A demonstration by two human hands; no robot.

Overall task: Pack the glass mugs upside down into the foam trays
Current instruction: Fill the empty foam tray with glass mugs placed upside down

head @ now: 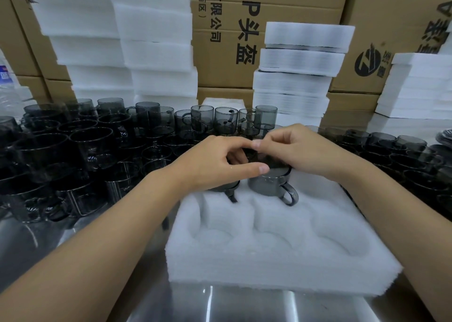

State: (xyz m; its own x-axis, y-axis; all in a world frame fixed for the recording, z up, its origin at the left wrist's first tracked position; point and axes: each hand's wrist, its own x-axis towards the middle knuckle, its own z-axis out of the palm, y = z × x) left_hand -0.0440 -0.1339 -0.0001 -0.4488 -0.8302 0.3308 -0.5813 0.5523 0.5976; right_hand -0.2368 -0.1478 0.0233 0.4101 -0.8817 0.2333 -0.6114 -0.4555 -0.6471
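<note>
Both hands are closing over one upturned mug: the left hand (220, 161) is curling its fingers against the dark glass with the thumb lying straight along the base edge, and the right hand (303, 150) is cupping the same base from the other side, fingers bent and meeting the left ones. Exactly where the fingertips are touching is hidden.

That middle mug (267, 183) is sitting rim-down in the far row of the foam tray (269, 268), its handle (289, 195) pointing toward the person. A second mug (226, 187) is sitting just beside it in the far-left pocket, mostly covered by the left hand. The three near pockets are lying empty; the far-right one is hidden under the right wrist.

Smoked glass like this is probably going to feel stiff, smooth and a little slippery, and it is likely to chip if knocked against its neighbour. Taking hold around the wall or base with the whole hand looks safer than lifting by the thin handle. The foam is looking soft enough to give as a rim is pressed in.

Loose mugs (85, 145) are crowding the desk (244, 307) on the left, and more (403, 155) are waiting on the right. Stacks of foam (300, 60) and cardboard boxes (220, 60) are standing behind.
</note>
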